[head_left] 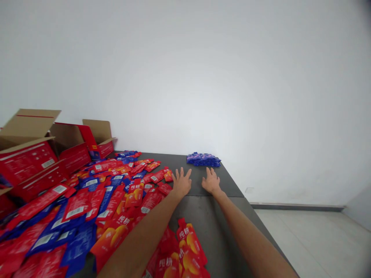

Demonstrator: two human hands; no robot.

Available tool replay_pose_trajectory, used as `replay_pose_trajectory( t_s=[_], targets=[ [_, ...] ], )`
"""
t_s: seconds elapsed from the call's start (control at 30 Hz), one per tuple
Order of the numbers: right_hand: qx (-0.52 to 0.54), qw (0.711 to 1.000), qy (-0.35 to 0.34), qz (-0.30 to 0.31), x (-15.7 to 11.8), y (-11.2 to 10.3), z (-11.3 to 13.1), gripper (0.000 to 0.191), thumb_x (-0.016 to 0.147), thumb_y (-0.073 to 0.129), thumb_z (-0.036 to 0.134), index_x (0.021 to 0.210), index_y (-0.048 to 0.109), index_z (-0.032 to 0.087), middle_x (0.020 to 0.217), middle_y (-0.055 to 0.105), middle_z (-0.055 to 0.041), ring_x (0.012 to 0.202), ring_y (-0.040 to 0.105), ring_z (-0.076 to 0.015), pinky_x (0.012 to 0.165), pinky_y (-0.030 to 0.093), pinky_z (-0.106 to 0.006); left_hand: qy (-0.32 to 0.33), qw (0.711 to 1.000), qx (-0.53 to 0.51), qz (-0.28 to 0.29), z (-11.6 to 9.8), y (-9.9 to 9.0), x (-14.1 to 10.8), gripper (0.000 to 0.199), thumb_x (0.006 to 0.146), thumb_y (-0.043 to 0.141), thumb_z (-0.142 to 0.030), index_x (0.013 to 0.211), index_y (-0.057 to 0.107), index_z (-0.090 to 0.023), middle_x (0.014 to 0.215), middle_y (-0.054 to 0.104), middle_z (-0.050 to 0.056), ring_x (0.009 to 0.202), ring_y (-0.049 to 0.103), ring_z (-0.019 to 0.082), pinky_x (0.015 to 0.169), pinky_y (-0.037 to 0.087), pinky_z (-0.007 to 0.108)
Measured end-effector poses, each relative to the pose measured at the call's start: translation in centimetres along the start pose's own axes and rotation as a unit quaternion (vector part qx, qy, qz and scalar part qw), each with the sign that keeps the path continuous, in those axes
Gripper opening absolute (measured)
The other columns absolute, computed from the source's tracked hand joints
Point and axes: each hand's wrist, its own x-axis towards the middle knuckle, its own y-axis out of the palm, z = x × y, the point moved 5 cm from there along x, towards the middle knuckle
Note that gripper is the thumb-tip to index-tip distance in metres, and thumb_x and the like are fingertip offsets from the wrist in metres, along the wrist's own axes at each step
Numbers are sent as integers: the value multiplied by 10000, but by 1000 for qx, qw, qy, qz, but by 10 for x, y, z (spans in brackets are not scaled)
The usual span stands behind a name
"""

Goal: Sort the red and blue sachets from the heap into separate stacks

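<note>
My left hand (182, 182) reaches forward over the dark table (199, 216), fingers spread and nothing in them. To its right, my right hand (211, 180) is stretched out too, its fingers apart and holding nothing. Just beyond both hands, near the wall, lies a neat stack of blue-purple pouches (203, 159); neither hand appears to touch it. Left of my left hand spreads a large loose heap of red pouches (150, 199) and blue pouches (79, 239). Closer to me, between my forearms, lie some red pouches with orange fruit pictures (189, 247).
Open red cardboard boxes (30, 162) with brown flaps stand along the left, behind the heap. A white wall (185, 77) closes off the far side. The table's right edge slants toward me, with pale floor tiles (304, 235) beyond it.
</note>
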Motion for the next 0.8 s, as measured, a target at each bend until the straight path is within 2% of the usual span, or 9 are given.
replay_pose_trajectory(
  t_s=[0.13,0.27,0.43,0.53,0.67,0.8],
  targets=[
    [9,1000,-16,-4,-42,-7,33,683,871,488,289,1517,304,166,1590,243,-158,1412,308,-330,1111,268,-516,-12,1000,10,-2,14,-24,-37,636,913,459,-411,1524,287,-366,1615,223,121,1460,184,441,1122,136,675],
    [31,999,-33,2,-87,-8,61,645,876,483,285,1497,354,166,1564,313,-150,1400,351,-300,1104,314,-448,-15,1000,25,-1,37,-45,-77,611,920,453,-402,1514,321,-345,1603,250,132,1465,170,429,1117,154,672],
    [59,997,-49,24,-138,-7,82,582,884,495,270,1451,442,148,1526,396,-137,1391,387,-257,1114,326,-358,-20,999,28,4,73,-63,-127,545,919,448,-373,1460,431,-304,1567,324,132,1441,241,412,1118,200,649],
    [73,994,-70,37,-163,-8,91,475,891,487,242,1344,556,116,1401,545,-148,1300,497,-230,1084,348,-298,-24,1000,12,12,85,-73,-152,531,907,461,-343,1434,469,-274,1547,363,125,1439,257,385,1133,211,618],
    [69,993,-77,59,-191,-9,100,326,916,455,249,1123,686,151,1127,705,-126,1060,648,-209,934,434,-263,0,999,-31,13,80,-83,-180,456,890,464,-300,1325,579,-226,1456,488,112,1401,336,352,1144,245,557],
    [16,995,-69,71,-211,-11,97,285,921,499,341,1018,699,162,1028,716,-136,989,663,-226,869,445,-277,31,997,-67,11,65,-81,-202,460,864,494,-308,1304,601,-224,1429,523,93,1406,326,342,1163,229,518]
  ],
)
